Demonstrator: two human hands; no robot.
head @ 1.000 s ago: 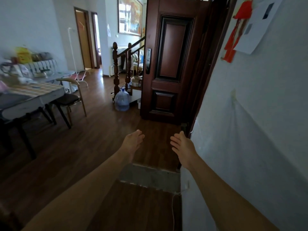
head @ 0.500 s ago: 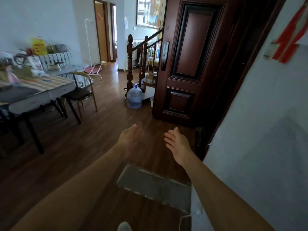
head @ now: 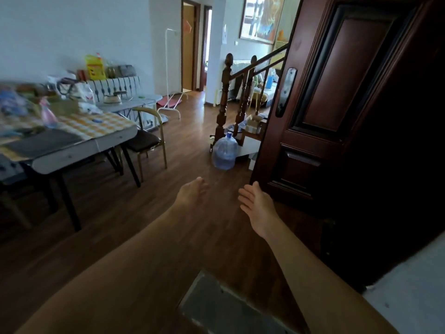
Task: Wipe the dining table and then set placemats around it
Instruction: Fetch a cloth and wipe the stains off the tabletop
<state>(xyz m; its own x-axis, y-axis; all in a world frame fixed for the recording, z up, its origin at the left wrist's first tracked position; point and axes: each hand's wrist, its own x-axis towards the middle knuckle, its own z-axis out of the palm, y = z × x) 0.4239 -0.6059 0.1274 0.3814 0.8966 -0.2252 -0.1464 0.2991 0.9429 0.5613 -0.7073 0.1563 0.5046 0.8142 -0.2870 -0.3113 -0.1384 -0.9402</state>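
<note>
The view swings leftward. The dining table (head: 72, 154), earlier a sliver far left of the left hand (head: 191, 192), now shows much more of its checked top and clutter. The water bottle (head: 225, 151) now sits beyond the gap between the two hands, no longer beyond the left one. The dark door (head: 337, 92) fills the space right of the right hand (head: 256, 206), where the white wall (head: 409, 297) with a red ornament stood. That wall shrinks to a corner under the right forearm. The grey floor patch (head: 224, 307) slides down between the forearms.
</note>
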